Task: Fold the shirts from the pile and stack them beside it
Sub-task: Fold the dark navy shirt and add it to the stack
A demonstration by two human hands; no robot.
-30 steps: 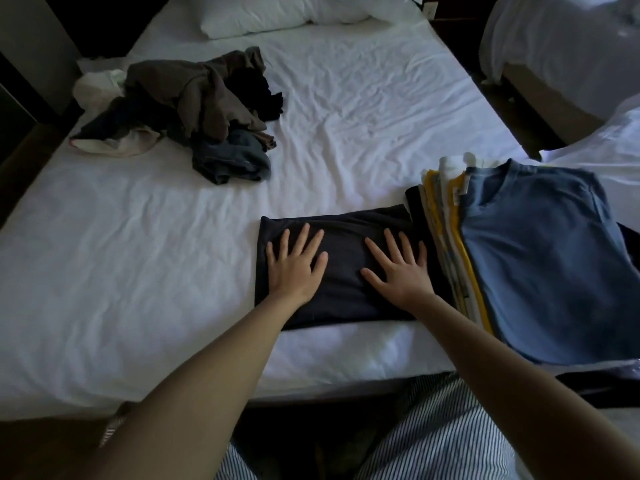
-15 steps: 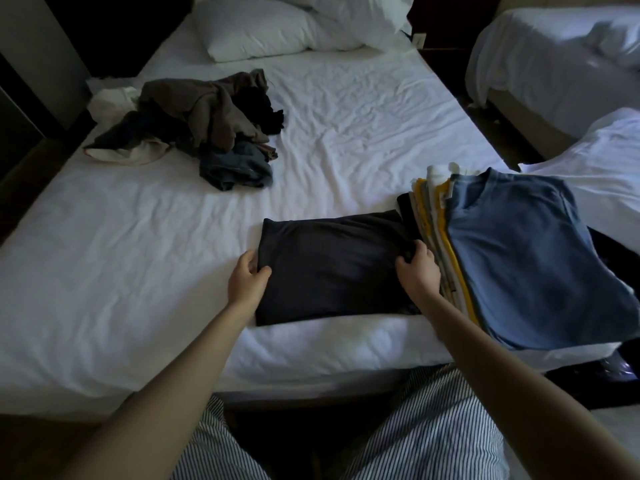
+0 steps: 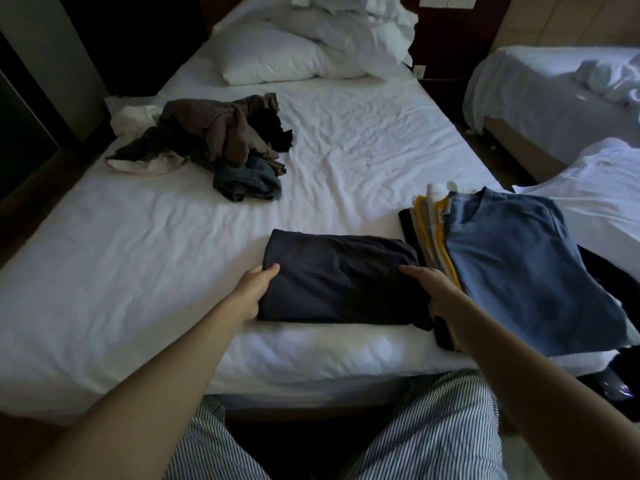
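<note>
While both hands hold its two ends, a folded dark shirt [image 3: 339,282] lies on the bed [image 3: 138,271], close to the near edge.
The left hand [image 3: 254,289] grips the shirt's left end, thumb on top and fingers tucked beneath; the right hand [image 3: 433,287] clasps its right end, thumb on top, its fingers hidden; the stack of folded shirts [image 3: 519,265], a blue one uppermost, sits just right of the dark shirt; the loose pile of clothes [image 3: 214,140] lies well beyond it to the left; pillows [image 3: 277,60] lie farther beyond still.
</note>
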